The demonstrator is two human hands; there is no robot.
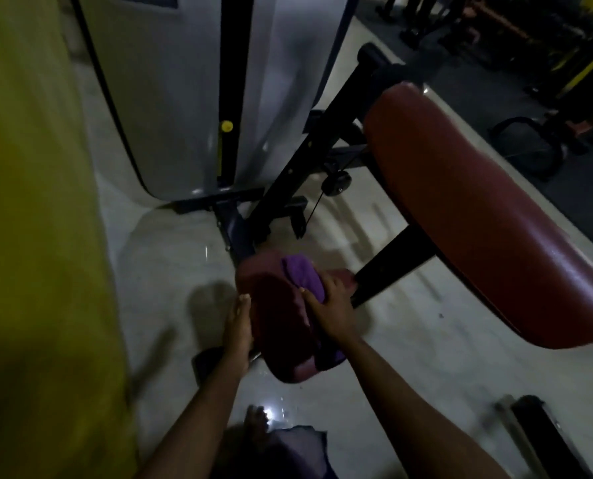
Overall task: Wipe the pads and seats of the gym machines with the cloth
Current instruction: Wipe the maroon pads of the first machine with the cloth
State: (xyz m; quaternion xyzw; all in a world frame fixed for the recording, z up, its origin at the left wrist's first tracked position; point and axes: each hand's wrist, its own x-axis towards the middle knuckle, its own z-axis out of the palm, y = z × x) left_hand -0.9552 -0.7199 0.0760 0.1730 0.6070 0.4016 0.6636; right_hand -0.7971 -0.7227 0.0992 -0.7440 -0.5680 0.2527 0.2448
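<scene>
Purple bunched cloth point(303, 280) sits on top of the small dark-red vinyl seat pad point(278, 316), low in front of me, pinned under my right hand point(329, 305), whose fingers are curled down and gripping the fabric against the upholstery. My left hand point(238, 326) lies flat and open along the left edge of the same pad, fingers extended, holding nothing; I judge it is steadying the seat. Step in hand: wiping this seat. To do it well I should keep the cloth spread under the palm rather than wadded, press evenly, and work in overlapping strokes from the far edge toward the near rounded corner, then run around the rim and seams where sweat collects. The left hand should give way as the cloth reaches its side, otherwise that strip stays unwiped. Nearby: a large dark-red padded rest point(478, 209) stands raised to the right on a black steel frame point(302, 160), probably next to clean. A grey weight-stack shroud point(170, 91) with a yellow selector knob point(226, 126) stands behind, and a thin cable point(314, 209) drops by a black pulley point(336, 183). The black support strut point(395, 261) crowds the seat's right side, limiting my sweep there. Light is dim and the glossy pale floor point(409, 357) reflects glare, so missed patches are hard to spot.
</scene>
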